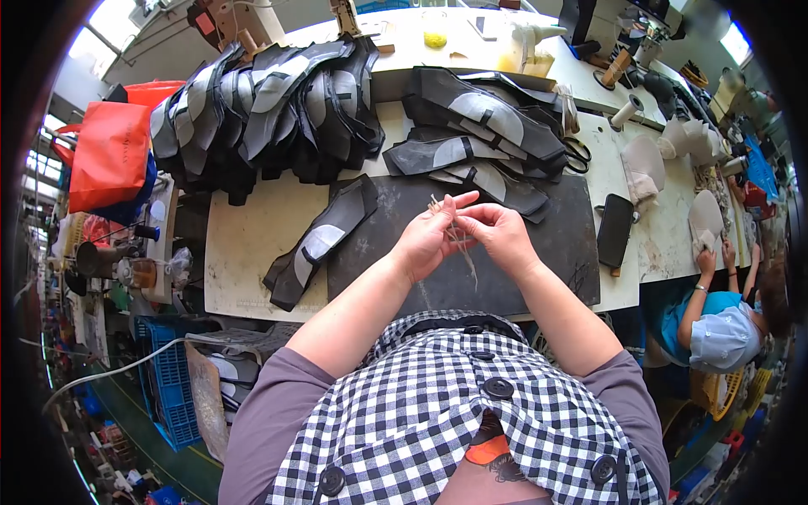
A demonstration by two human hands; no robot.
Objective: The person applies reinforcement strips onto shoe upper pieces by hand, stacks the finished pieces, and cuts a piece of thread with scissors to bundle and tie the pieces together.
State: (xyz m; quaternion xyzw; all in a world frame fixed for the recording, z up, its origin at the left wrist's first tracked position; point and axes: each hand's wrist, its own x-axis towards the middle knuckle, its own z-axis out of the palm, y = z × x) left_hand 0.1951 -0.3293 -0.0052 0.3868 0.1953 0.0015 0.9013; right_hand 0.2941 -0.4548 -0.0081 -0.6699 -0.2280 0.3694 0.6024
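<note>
Both hands are up over the bench (244,244) in the head view, and they meet right in the middle! Left hand (423,241) has its fingers curled round a bundle of pale strands (471,268), thumb raised against it; right hand (507,239) works from the other side, thumb and forefinger pinched together on the same strands, hardly a gap between them. That bundle hangs above the dark mat (564,231), some ends poking up past the left thumb, others trailing below the fingers.

What could spoil it? Those thin ends look apt to tangle, I'd say, should one be tugged across the rest, and a slack pinch might let a strand drop. Watch the stack (497,118) just beyond, too: its pieces jut at odd angles, so a knuckle's knock could slide one off.

Now the count: two hands, one bundle, its strands too fine and crossed to number. One loose curved piece (322,242) lies across the mat's left edge. One stack, one big heap (278,101) at far left, both overlapping too thickly to tally piece by piece. And one dark phone (615,229), right of the mat!
</note>
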